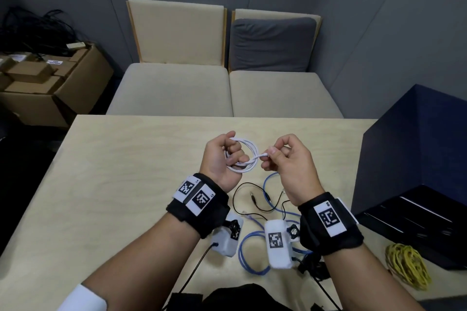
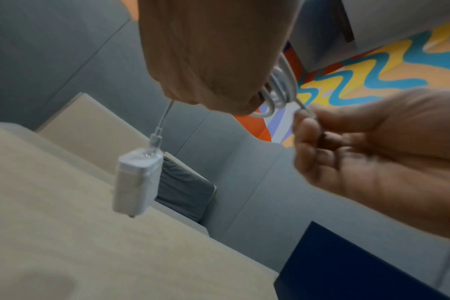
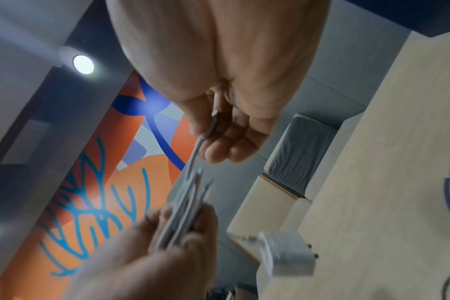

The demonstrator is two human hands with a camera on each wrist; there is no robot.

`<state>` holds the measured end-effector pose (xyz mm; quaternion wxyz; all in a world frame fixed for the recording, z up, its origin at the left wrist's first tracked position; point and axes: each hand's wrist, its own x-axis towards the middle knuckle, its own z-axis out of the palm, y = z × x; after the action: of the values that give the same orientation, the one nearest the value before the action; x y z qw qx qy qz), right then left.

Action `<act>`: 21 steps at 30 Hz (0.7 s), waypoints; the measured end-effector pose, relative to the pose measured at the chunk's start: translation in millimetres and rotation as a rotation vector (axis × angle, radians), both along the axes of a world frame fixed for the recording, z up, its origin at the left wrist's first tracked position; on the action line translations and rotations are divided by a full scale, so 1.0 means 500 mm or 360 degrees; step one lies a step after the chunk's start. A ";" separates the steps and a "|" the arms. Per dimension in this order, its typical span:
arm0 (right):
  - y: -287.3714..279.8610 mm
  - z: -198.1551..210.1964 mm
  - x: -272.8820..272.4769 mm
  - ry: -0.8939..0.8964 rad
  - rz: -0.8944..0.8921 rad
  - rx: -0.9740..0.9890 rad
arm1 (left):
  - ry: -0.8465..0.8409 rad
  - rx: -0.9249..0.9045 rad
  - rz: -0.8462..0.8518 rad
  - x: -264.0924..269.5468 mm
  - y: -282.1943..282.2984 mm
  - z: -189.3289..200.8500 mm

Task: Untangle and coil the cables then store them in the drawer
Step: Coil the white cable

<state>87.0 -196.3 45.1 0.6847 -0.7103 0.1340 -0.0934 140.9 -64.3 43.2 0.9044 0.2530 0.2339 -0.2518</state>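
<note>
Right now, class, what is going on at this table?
A person is coiling a white cable above the table. The left hand holds the loops; the right hand pinches the free end. A white charger block dangles below the left hand. A blue cable and a thin black cable lie loose on the table, and a yellow bundle sits beside the dark blue drawer unit.

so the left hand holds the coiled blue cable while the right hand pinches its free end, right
Not quite: the coiled cable gripped by the left hand is a thin white one, as the head view shows. The right hand does pinch its free end; the blue cable lies on the table.
</note>
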 end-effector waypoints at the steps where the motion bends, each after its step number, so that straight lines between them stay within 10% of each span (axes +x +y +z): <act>1: -0.005 0.003 -0.004 -0.0023 -0.0011 0.0009 | 0.0016 0.0002 -0.0009 0.001 0.006 0.002; 13: 0.023 0.016 0.009 -0.0201 -0.0207 0.0323 | -0.0601 0.0851 -0.0371 -0.016 -0.025 0.019; 21: 0.040 0.009 0.006 -0.0269 -0.0152 -0.0451 | -0.1196 0.1588 -0.0574 -0.021 -0.032 0.004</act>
<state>90.1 -176.3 49.7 0.5813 -0.7822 0.0949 -0.2033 130.2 -80.4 45.3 0.6421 0.7487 -0.0556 -0.1551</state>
